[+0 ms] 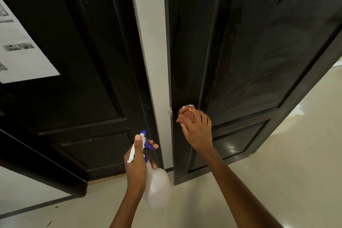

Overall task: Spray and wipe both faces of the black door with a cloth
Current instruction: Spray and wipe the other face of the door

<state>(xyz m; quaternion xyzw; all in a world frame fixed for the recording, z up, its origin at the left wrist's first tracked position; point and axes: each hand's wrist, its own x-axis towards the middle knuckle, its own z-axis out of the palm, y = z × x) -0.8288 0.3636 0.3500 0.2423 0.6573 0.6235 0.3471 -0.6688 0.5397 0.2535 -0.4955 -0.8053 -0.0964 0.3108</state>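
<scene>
My right hand (197,127) pressed the red checked cloth (186,115) around the metal door knob (187,106), fingers curled over it; I judged a firm twisting rub best, keeping cloth between skin and metal. My left hand (137,161) gripped the translucent spray bottle (157,187), a finger near the blue trigger (148,144). The black door (259,52) stood ajar ahead on my right, glossy, with faint smeary streaks across its upper panel.

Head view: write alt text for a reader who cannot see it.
The right hand presses a red checked cloth around the metal knob of a black door. The left hand holds a translucent spray bottle with a blue-and-white trigger, beside a white wall strip.
</scene>
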